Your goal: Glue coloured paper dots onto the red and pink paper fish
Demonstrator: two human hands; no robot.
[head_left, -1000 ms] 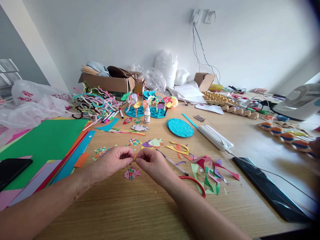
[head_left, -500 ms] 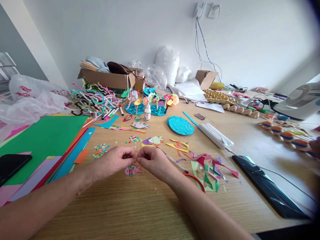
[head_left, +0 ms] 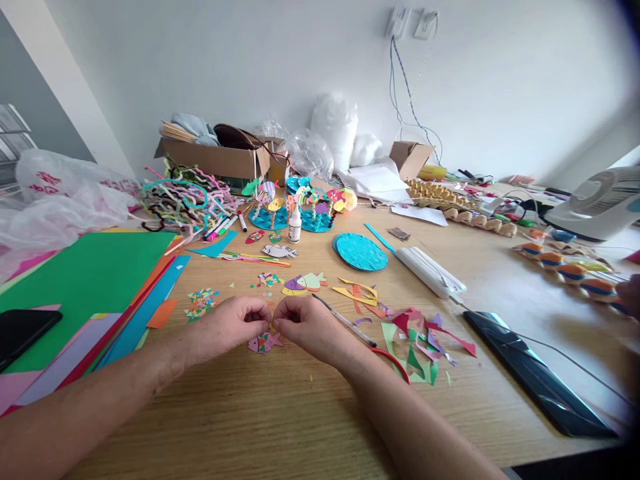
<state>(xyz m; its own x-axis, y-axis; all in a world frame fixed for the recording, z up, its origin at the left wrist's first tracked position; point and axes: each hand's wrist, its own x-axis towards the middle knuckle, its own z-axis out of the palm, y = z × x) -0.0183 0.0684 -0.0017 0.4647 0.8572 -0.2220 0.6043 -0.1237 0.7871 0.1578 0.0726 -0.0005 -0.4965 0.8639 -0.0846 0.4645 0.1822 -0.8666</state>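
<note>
My left hand [head_left: 246,319] and my right hand [head_left: 300,321] meet fingertip to fingertip over the table. Both are closed in a pinch, and between them shows a tiny yellow piece [head_left: 272,327], perhaps paper, mostly hidden by the fingers. Just below lies a pink paper fish [head_left: 264,343] with coloured patches, partly covered by my fingers. Beyond my hands are plain paper fish [head_left: 313,281] in green, purple and yellow, and a heap of coloured paper dots [head_left: 270,279]. Small paper bits [head_left: 201,303] are piled left of my left hand. A pen [head_left: 345,321] lies beside my right hand.
Paper scraps [head_left: 420,343] and red-handled scissors [head_left: 393,363] lie to the right. Coloured sheets [head_left: 95,287] are stacked at left. Farther back stand a glue bottle [head_left: 295,225], blue discs [head_left: 361,251], a white power strip [head_left: 431,270] and pipe cleaners [head_left: 193,200].
Hardly anything differs. Both hands stay pinched together above the pink fish, with only a very slight shift of the fingers and the view.
</note>
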